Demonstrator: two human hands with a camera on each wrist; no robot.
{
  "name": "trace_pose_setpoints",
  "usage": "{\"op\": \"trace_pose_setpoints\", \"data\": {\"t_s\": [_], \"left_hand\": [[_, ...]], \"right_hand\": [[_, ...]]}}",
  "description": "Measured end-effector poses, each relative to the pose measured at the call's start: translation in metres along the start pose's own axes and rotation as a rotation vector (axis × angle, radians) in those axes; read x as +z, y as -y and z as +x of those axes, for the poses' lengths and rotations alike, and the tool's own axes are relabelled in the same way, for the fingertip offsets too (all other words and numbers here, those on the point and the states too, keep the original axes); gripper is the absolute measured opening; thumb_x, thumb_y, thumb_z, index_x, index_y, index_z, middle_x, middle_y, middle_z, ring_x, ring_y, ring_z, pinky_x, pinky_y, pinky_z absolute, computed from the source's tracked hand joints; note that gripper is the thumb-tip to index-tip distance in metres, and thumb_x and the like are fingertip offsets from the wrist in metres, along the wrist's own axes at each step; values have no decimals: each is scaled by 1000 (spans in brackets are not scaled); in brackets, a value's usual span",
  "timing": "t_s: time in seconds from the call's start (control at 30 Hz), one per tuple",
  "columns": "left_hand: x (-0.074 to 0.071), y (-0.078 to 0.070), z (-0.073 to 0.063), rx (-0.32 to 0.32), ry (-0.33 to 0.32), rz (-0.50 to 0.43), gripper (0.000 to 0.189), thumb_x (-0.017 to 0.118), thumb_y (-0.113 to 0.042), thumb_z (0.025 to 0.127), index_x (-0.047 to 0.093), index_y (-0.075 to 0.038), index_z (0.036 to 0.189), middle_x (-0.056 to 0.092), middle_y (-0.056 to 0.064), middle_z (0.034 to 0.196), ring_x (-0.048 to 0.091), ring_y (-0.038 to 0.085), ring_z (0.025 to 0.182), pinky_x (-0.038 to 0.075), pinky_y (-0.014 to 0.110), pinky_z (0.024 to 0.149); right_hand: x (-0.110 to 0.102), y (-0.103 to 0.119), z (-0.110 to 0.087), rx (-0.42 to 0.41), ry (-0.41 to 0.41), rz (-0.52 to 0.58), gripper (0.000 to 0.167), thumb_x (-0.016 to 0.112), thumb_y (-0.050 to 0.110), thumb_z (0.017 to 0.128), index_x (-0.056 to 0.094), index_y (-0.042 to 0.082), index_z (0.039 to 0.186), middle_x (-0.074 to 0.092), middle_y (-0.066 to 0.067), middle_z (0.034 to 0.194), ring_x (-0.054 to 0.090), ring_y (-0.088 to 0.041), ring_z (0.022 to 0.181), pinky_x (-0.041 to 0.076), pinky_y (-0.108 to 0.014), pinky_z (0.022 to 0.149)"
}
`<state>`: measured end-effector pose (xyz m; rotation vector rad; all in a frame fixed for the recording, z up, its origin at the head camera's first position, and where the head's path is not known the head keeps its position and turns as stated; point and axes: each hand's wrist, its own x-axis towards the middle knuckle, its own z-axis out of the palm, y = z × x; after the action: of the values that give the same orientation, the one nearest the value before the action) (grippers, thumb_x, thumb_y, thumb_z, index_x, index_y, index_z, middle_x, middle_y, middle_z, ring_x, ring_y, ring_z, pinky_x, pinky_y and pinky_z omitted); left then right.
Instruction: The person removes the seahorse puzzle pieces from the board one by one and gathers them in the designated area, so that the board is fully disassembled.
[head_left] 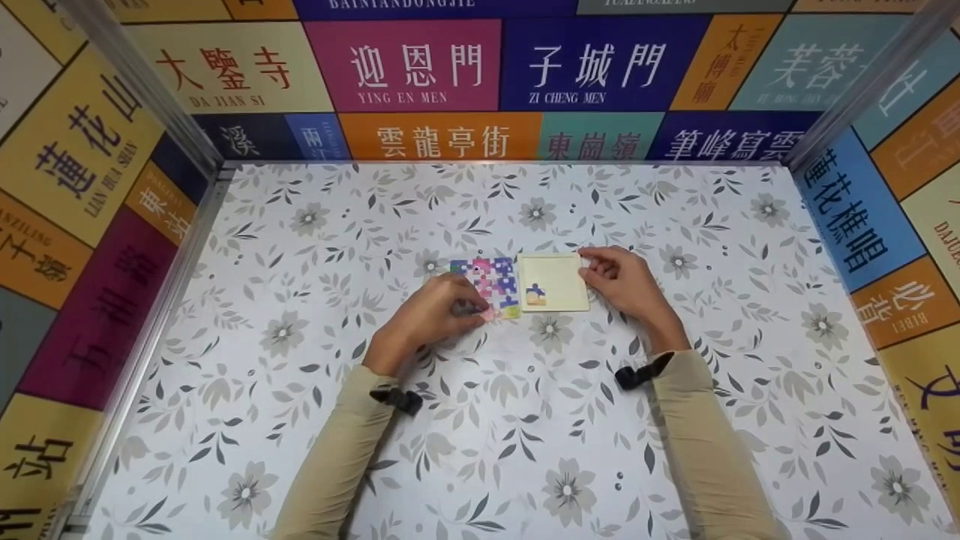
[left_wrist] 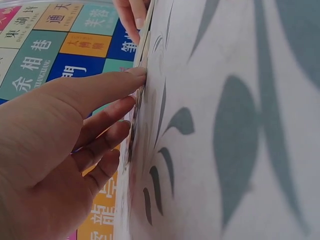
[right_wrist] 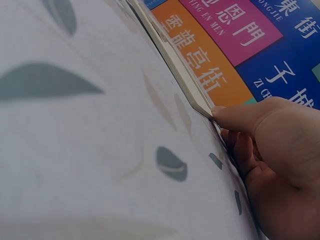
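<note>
A small jigsaw puzzle of pink, purple and yellow pieces (head_left: 507,283) lies on the table, its lower left part hidden by my left hand (head_left: 439,311). That hand's thumb and fingertips pinch a pink puzzle piece (head_left: 490,314) at the puzzle's near edge. Directly to the right of the pieces is a cream square puzzle tray (head_left: 556,270) with a raised rim. One purple and tan puzzle piece (head_left: 535,294) sits in its near left corner. My right hand (head_left: 622,281) holds the tray by its right edge, with the thumb (right_wrist: 232,116) at a corner in the right wrist view.
A white tabletop with grey flowers and leaves (head_left: 517,420) spreads around the puzzle. Colourful panels with large characters (head_left: 420,67) wall in the back and both sides. Metal edging (head_left: 161,300) runs along the left. Each wrist wears a dark strap (head_left: 397,400).
</note>
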<state>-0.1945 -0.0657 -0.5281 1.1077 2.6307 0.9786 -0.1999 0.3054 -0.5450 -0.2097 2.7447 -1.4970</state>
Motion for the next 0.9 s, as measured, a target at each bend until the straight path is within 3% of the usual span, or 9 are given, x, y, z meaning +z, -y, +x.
{"op": "trace_pose_setpoints", "data": {"t_s": [0.53, 0.9], "left_hand": [[-2, -1, -2, -24, -8, -59, 16, 86, -16, 93, 86, -10, 108, 78, 6, 108, 71, 24, 104, 58, 41, 98], [-2, -2, 1, -2, -18, -25, 17, 85, -21, 94, 86, -11, 108, 78, 6, 107, 70, 25, 102, 57, 41, 96]], "right_hand": [[1, 1, -1, 9, -2, -7, 40, 75, 16, 103, 71, 4, 141, 67, -16, 110, 57, -14, 88, 46, -12, 74], [0, 0, 0, 5, -2, -2, 38, 75, 14, 103, 73, 5, 139, 68, -15, 106, 58, -14, 86, 48, -12, 73]]}}
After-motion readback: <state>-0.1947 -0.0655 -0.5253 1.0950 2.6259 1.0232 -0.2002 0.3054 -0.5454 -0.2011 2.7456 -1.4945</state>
